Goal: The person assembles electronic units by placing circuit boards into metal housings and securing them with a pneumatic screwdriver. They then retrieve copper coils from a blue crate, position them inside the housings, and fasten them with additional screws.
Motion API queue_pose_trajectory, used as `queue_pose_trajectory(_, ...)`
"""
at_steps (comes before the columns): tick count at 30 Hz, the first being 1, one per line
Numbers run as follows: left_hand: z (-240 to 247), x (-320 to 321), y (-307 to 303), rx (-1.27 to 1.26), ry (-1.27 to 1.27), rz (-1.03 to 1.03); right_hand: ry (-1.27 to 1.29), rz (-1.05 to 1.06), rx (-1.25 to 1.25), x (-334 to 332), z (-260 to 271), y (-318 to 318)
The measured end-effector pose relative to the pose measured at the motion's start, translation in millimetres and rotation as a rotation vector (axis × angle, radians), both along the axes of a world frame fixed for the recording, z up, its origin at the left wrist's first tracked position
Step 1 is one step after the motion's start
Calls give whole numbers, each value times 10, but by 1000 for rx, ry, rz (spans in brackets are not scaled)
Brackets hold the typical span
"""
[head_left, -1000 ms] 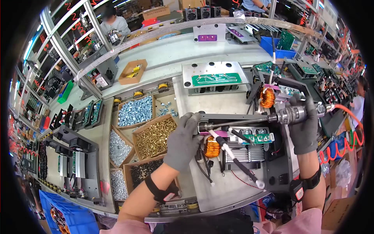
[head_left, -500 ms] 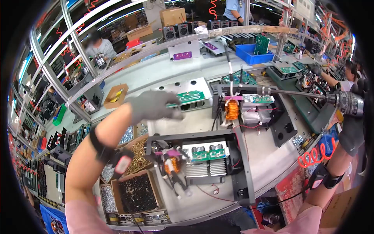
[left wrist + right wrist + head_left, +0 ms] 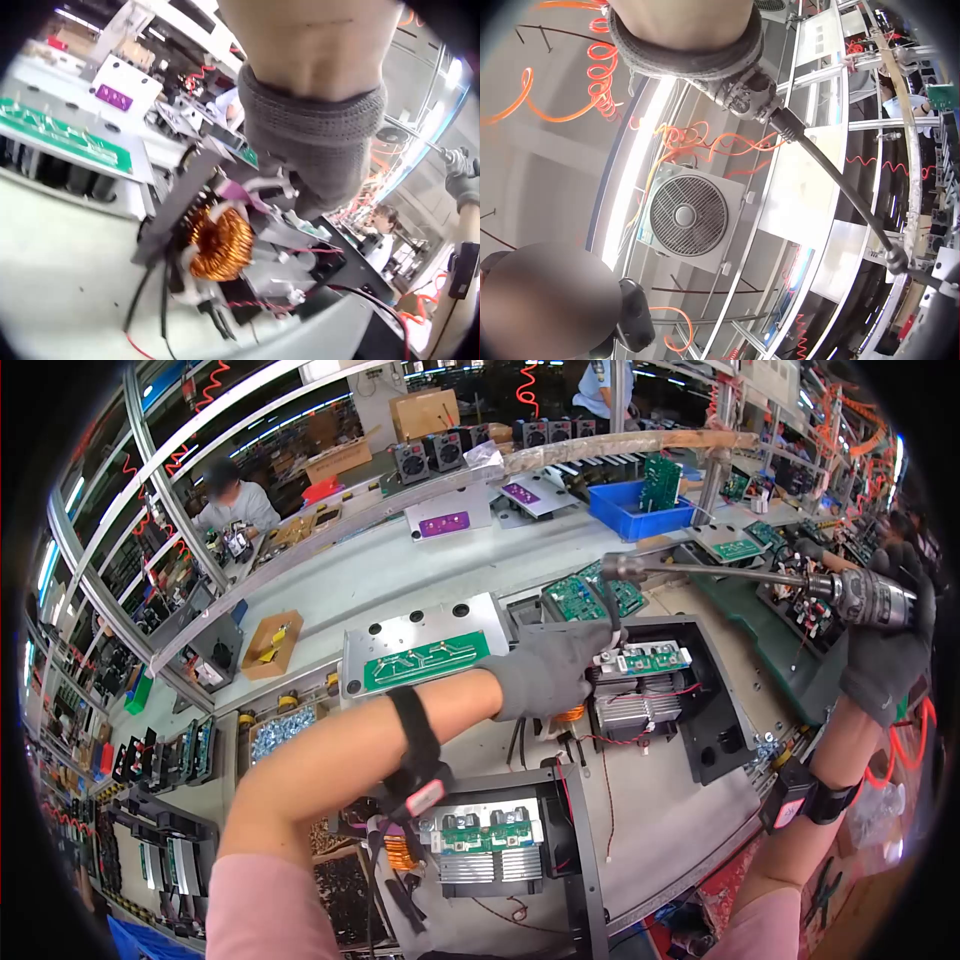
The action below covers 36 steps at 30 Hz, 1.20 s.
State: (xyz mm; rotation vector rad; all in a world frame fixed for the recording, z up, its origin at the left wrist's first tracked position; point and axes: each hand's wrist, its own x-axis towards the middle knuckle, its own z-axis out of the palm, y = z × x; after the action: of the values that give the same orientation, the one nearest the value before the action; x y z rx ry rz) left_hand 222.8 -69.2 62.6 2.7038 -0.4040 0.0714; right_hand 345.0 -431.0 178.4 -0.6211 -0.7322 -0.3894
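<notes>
My gloved left hand (image 3: 545,678) reaches over the left end of the farther black chassis (image 3: 725,735). Its curled fingers hold an upright dark cable (image 3: 611,612) above the copper-wound coil (image 3: 225,247), which shows below the glove in the left wrist view. Farther right, my gloved right hand (image 3: 888,660) grips an air screwdriver (image 3: 872,598) raised off the bench. Its long shaft (image 3: 730,573) points left, with the socket end (image 3: 622,568) above the left hand. A second open chassis (image 3: 590,880) with a green board (image 3: 490,830) and heatsink lies nearer to me.
A silver plate with a green board (image 3: 425,663) stands left of the left hand. Screw boxes (image 3: 282,730) are partly behind the left forearm. Behind are a loose circuit board (image 3: 590,595) and a blue bin (image 3: 640,512). An orange air hose (image 3: 925,735) hangs at right.
My left hand has gone from the nearer chassis to the farther one and taken hold of the cable. The right hand has lifted the screwdriver away from the nearer chassis, up and right.
</notes>
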Motion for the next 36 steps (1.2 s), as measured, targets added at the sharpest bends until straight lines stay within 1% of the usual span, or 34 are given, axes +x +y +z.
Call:
queue_pose_trajectory(1,-8,-14,61,85,24,-77,7,6,1,90,-50,85)
queue_pose_trajectory(3,-256,-157,17,435,-151,-343,62,142,16,249,-182,249)
queue_pose_trajectory(4,-316,-243,-28,596,-137,-342,153,10,152,210,-161,502)
queue_pose_trajectory(5,-319,-253,-24,601,-133,-340,156,14,157,225,-180,631)
queue_pose_trajectory(7,-313,-257,-16,492,-124,-334,300,-20,109,259,-260,814)
queue_pose_trajectory(8,-182,-264,-20,493,-53,-337,290,55,87,257,-318,906)
queue_pose_trajectory(9,-44,-271,-9,494,-54,-336,289,56,88,236,-381,1003)
queue_pose_trajectory(11,200,-279,90,281,129,-195,399,27,10,184,-517,1194)
queue_pose_trajectory(12,196,-235,228,239,-17,-194,431,39,-6,180,-578,1258)
queue_pose_trajectory(13,181,-243,319,239,-9,-195,439,39,-5,187,-630,1326)
queue_pose_trajectory(15,135,-252,439,420,-233,242,551,114,-9,221,-731,1418)
queue_pose_trajectory(16,100,-215,493,417,-230,239,569,162,-78,241,-785,1430)
queue_pose_trajectory(17,63,-170,551,271,131,346,570,161,-81,292,-828,1449)
queue_pose_trajectory(18,29,-144,595,118,490,444,622,108,-72,363,-873,1468)
queue_pose_trajectory(20,-50,-122,598,70,491,438,684,26,-49,535,-1014,1469)
queue_pose_trajectory(21,-104,-123,592,22,488,434,691,24,-53,619,-1116,1462)
queue_pose_trajectory(22,-160,-123,588,70,429,437,747,-19,-70,694,-1231,1445)
queue_pose_trajectory(23,-196,-108,598,71,437,433,803,-63,-87,767,-1340,1420)
queue_pose_trajectory(24,-228,-91,610,58,434,444,812,-34,-93,831,-1443,1387)
queue_pose_trajectory(25,-270,-84,627,46,432,453,820,-40,-90,807,-1463,1411)
queue_pose_trajectory(27,-348,-73,645,38,401,438,920,-99,-47,737,-1482,1476)
queue_pose_trajectory(28,-357,-64,643,29,385,452,923,-57,-77,624,-1424,1493)
queue_pose_trajectory(30,-393,-67,640,7,343,478,960,-96,-63,515,-1361,1557)
queue_pose_trajectory(33,-449,-76,658,-9,307,486,975,-129,-25,603,-1452,1542)
queue_pose_trajectory(36,-399,-98,640,-39,332,447,992,-139,-65,670,-1516,1530)
